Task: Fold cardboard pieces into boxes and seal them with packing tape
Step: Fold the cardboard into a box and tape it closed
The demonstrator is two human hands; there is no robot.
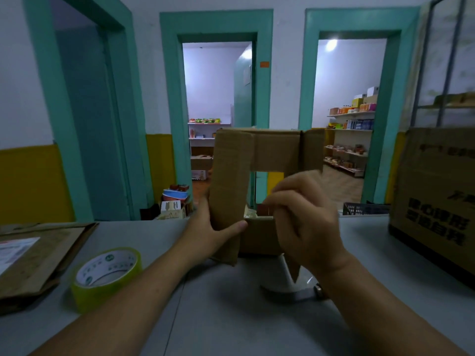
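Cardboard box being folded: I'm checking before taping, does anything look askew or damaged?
Yes. The cardboard box, held by the left hand and right hand, is not squared. Its middle gapes open, and one flap hangs down at a slant.

A person holds a half-opened cardboard box [232,176] above a grey table [231,317]; the left hand [210,232] grips its left panel, thumb across the front; the right hand [305,222], fingers curled, holds the box's right side near the lower edge. A roll of tape [106,278] lies on the table to the left, beside flat cardboard sheets [43,258]; a large printed carton [434,191] stands at the right. Beyond are teal door frames [216,21] and stocked shelves [347,129].
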